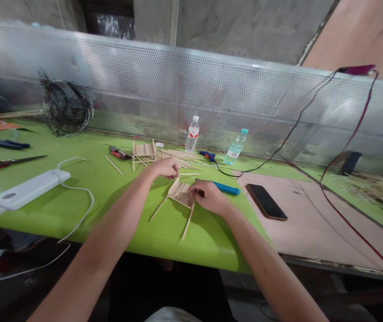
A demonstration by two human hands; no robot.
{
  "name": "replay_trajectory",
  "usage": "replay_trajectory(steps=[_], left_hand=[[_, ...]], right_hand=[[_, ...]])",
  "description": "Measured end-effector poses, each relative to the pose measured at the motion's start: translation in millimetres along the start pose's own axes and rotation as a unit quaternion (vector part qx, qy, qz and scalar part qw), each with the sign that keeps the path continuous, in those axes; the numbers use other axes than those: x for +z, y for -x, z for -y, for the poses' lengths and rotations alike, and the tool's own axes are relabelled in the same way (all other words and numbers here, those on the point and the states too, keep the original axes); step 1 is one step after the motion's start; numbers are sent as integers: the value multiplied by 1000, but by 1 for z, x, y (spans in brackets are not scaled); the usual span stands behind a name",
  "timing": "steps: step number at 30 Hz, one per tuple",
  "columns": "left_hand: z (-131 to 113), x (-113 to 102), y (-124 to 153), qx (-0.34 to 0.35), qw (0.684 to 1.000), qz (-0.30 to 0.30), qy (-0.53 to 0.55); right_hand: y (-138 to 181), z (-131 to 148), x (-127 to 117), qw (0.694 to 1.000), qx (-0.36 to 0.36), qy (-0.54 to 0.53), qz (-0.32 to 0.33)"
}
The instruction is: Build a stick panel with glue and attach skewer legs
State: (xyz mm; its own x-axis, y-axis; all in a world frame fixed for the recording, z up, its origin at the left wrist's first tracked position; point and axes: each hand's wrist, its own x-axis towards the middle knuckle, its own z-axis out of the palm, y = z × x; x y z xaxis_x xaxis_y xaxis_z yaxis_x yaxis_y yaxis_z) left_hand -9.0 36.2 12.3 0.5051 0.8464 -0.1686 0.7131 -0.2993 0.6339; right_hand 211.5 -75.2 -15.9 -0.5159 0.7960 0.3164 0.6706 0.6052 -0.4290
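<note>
A small chair-like frame of thin wooden sticks lies on the green tabletop, two long legs pointing toward me. My right hand is closed at its right edge, thumb and fingers pinching the sticks there. Over the frame's far left corner, my left hand is closed in a pinch; what its fingertips hold, if anything, is hidden. A single stick lies just behind the frame. Partly behind my right hand is a blue-handled tool.
Behind stand a finished-looking stick chair, loose sticks, a blue glue gun and two water bottles. A phone lies right. Left are a white power strip, scissors and a wire coil.
</note>
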Motion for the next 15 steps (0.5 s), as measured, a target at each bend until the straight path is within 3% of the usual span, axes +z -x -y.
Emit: replay_trajectory(steps=[3,8,15], left_hand=[[-3,0,4,-5,1000,9,-15],[-8,1,7,-25,999,30,-27],[-13,2,13,-42,997,26,-64]], right_hand=[[0,0,0,1000,-1,-3,-19],[-2,-15,2,989,94,29,-109],[-3,-14,1,989,131,37,-54]])
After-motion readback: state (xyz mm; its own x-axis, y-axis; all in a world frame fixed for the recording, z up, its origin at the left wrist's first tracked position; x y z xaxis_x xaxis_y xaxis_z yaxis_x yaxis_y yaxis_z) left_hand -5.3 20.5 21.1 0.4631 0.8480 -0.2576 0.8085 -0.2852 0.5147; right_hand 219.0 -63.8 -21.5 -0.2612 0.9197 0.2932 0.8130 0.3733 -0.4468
